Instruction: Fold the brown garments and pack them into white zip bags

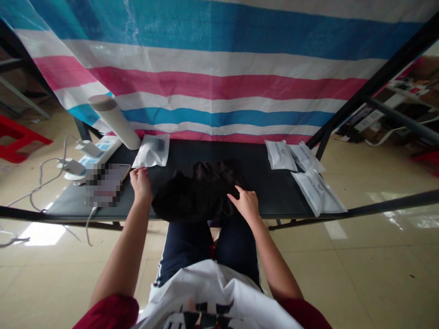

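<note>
A black cloth item [212,192], soft and crumpled, lies on the dark tabletop in front of me and reaches its front edge. My right hand [247,203] rests at the right side of this cloth, thumb and index finger apart and not gripping it. My left hand [140,183] is to the left of the cloth with its fingers curled in. Its fingertips are by the lower edge of a whitish plastic pouch [152,151]. Whether they pinch the pouch or anything else cannot be made out.
Several white printed packets [279,154] lie at the right of the table [267,192]. At the left are a phone [108,185] with a cable, a power strip [103,148] with plugs, and a pale bottle [118,123]. A striped sheet [212,82] hangs behind.
</note>
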`<state>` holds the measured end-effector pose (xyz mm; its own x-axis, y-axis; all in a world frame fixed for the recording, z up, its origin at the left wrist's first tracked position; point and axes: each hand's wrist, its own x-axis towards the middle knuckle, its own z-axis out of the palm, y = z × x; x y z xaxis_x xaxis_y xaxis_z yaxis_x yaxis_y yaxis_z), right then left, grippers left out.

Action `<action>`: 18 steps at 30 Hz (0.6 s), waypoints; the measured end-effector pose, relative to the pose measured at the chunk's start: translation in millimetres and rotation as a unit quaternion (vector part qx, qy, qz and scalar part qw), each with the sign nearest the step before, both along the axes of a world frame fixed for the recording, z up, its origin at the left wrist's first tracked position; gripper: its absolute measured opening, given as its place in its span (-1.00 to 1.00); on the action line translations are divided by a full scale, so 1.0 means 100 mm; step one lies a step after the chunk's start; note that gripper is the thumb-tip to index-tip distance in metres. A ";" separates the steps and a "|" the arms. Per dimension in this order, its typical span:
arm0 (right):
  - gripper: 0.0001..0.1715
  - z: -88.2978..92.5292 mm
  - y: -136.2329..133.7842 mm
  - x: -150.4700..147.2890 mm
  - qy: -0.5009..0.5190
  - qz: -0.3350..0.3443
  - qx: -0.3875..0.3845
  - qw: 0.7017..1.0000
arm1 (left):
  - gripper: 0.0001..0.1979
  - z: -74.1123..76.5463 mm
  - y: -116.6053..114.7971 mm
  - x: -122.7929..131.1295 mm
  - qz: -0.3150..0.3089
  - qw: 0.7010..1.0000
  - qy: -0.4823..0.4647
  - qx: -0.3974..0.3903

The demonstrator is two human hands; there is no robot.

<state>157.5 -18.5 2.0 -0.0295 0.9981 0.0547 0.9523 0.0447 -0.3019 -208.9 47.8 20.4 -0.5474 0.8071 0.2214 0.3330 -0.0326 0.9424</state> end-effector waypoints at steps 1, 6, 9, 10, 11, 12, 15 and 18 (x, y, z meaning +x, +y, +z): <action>-0.35 -0.01 -0.01 -0.01 -0.010 -0.017 0.000 1.000 | -0.78 0.02 -0.03 0.02 0.017 1.000 0.005 0.010; -0.30 -0.07 -0.01 0.00 -0.004 -0.074 -0.002 0.997 | -0.75 0.15 -0.36 0.42 -0.104 0.986 0.133 0.004; -0.33 -0.12 -0.01 0.03 0.030 -0.088 0.014 0.996 | -0.60 0.10 -0.56 0.72 -0.194 0.927 0.311 -0.076; -0.35 -0.14 -0.01 0.05 0.039 -0.090 0.031 0.995 | -0.49 0.05 -0.60 0.79 -0.203 0.906 0.356 -0.102; -0.35 -0.16 -0.01 0.07 0.044 -0.090 0.053 0.994 | -0.36 -0.02 -0.62 0.84 -0.208 0.887 0.392 -0.124; -0.35 -0.18 -0.01 0.10 0.044 -0.087 0.076 0.992 | -0.22 -0.09 -0.63 0.86 -0.213 0.871 0.420 -0.138; -0.25 -0.24 0.00 0.16 0.030 -0.060 0.097 0.993 | 0.02 -0.30 -0.59 0.79 -0.237 0.839 0.469 -0.143; -0.18 -0.28 0.02 0.20 0.022 -0.035 0.068 0.997 | 0.02 -0.39 -0.53 0.67 -0.247 0.827 0.489 -0.125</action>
<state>177.5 -16.4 -26.4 0.0453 0.9809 0.1894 0.9403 0.0222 -0.3396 -141.9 -5.3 -18.9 0.2052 0.9663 0.1554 0.9444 -0.2372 0.2278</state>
